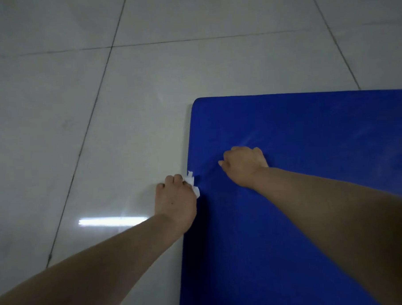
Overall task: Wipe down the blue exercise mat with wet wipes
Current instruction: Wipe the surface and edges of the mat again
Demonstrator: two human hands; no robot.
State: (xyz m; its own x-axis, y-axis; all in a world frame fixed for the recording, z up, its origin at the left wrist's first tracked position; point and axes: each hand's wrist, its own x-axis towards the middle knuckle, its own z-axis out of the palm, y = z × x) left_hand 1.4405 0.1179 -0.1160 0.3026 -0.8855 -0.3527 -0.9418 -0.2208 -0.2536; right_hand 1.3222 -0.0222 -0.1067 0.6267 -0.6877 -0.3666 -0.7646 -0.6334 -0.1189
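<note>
Head view: the flat, matte blue foam exercise mat lies on the glossy pale tiled floor, its long axis seemingly running away to the right. At the mat's left edge, the left hand grips a crumpled white wet wipe, the nearer hand for wiping. The right hand, fingers curled (holding nothing visible), presses the mat's surface just inside that edge.

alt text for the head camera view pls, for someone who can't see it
A person's left hand grips a crumpled white wet wipe at the left edge of a blue exercise mat, while the right hand presses on the mat. The mat lies on a pale tiled floor.
</note>
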